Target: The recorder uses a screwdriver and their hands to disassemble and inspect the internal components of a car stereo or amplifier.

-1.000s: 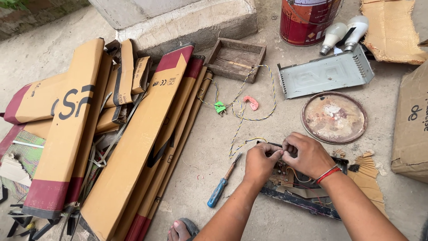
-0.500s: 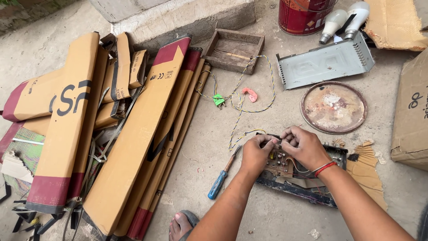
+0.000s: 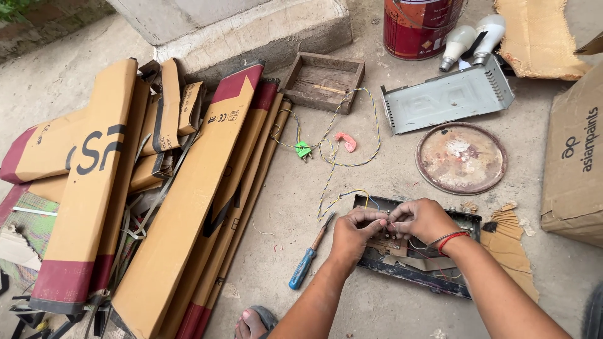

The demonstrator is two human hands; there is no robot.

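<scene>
A: What are the two hands doing in the head view?

B: The left hand (image 3: 355, 231) and the right hand (image 3: 422, 220) are close together over an open metal box (image 3: 408, 260) on the floor (image 3: 377, 182). The box is near the person, a bit to the right.

A: Are the fingers shut?

B: The left fingers (image 3: 370, 218) are pinched together on a thin wire (image 3: 391, 221). The right fingers (image 3: 397, 216) pinch the same wire from the other side. The fingertips of both hands almost touch.

A: What is inside the box?

B: A brown board and some loose wires. A red band (image 3: 453, 237) sits on the right wrist.

A: What lies beside the box?

B: A screwdriver (image 3: 309, 252) with a blue handle lies just left of it. A long twisted cord (image 3: 330, 176) runs from the box far up to a green plug (image 3: 303, 150) and a pink plug (image 3: 345, 142).

A: And farther away?

B: A small wooden tray (image 3: 323, 81), a grey metal cover (image 3: 447, 97), a round rusty lid (image 3: 461, 157), two light bulbs (image 3: 472, 39) and a red paint can (image 3: 419, 25).

A: What is on the left?

B: Many long flat cardboard boxes (image 3: 169, 201) lie in a pile. Another cardboard box (image 3: 575, 157) stands at the right edge. A foot in a sandal (image 3: 253, 323) shows at the near edge.
</scene>
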